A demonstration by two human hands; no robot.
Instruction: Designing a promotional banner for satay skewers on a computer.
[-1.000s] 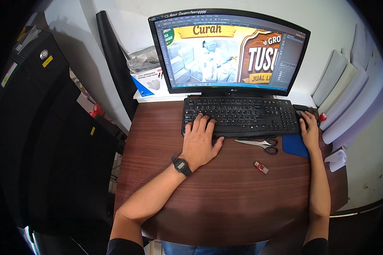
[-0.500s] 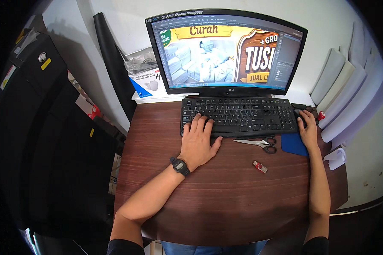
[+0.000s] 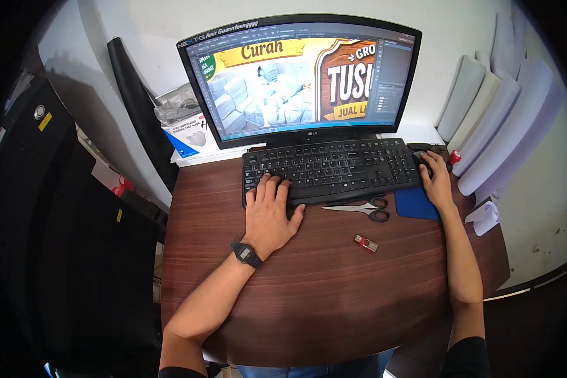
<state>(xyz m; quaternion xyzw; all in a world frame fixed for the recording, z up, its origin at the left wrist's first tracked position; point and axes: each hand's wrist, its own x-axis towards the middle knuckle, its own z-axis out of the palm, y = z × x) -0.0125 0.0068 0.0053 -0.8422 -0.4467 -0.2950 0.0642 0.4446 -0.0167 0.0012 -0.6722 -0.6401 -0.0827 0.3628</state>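
White lettering crosses the upper bezel of the black monitor (image 3: 299, 82), a maker's mark the lower. Onscreen, brown script fills a yellow banner (image 3: 263, 53), bold white capitals a brown panel (image 3: 346, 80). The face-mask box (image 3: 194, 139) bears print; the keyboard (image 3: 324, 169), white key legends.
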